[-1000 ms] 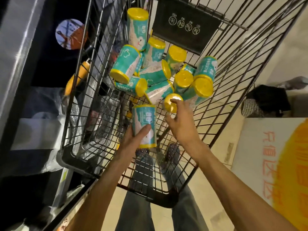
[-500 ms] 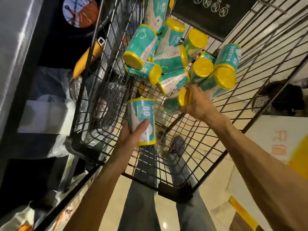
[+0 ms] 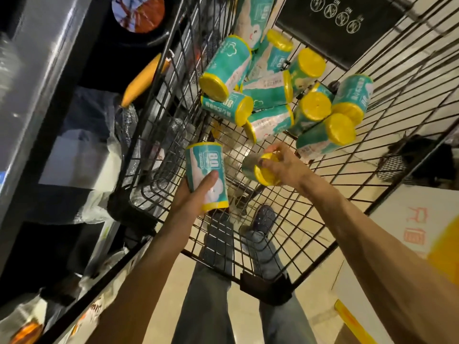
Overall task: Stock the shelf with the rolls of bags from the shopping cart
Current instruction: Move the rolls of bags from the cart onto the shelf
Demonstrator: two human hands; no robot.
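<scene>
Right hand (image 3: 283,162) has just drawn one roll (image 3: 260,167) clear of the pile (image 3: 280,95), now at its 12 o'clock in the shopping cart (image 3: 285,214); left hand (image 3: 196,194) grips another upright roll (image 3: 207,177): both full, ready for shelving

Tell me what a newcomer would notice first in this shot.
First, the pile of teal rolls with yellow ends at the far end of the wire cart. Next, nearer the camera, the left hand grips an upright roll, and the right hand holds another roll by its yellow end above the cart floor. Dark shelves run along the left.
</scene>
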